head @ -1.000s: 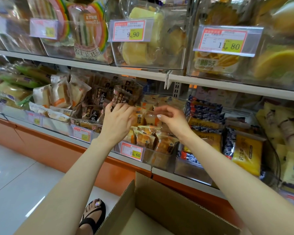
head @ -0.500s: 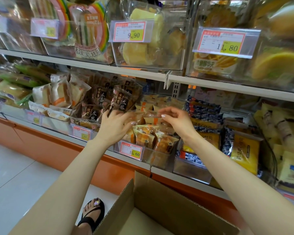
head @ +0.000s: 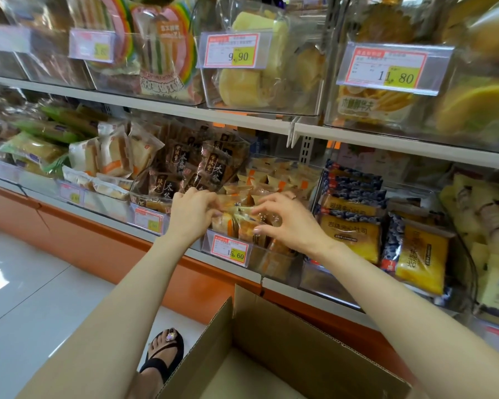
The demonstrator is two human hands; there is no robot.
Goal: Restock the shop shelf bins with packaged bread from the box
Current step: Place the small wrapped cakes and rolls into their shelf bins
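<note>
A clear shelf bin (head: 274,264) with a 15.60 price tag (head: 230,250) holds several small orange-and-clear bread packs (head: 271,180). My left hand (head: 192,216) grips the front-row packs (head: 224,223) from the left, fingers curled over their tops. My right hand (head: 290,221) is at the same row from the right, its thumb and bent fingers pinching a pack (head: 247,224). The open cardboard box (head: 274,335) stands below my arms; its visible inside shows no packs.
Dark brown packs (head: 211,165) fill the bin to the left, and blue-and-yellow toast packs (head: 349,231) fill the one to the right. The shelf above (head: 162,103) carries bins of cakes. A sandalled foot (head: 163,352) stands on the tiled floor beside the box.
Both hands have come from the back of the bin toward its front row and dropped lower, closing in on the front packs.
</note>
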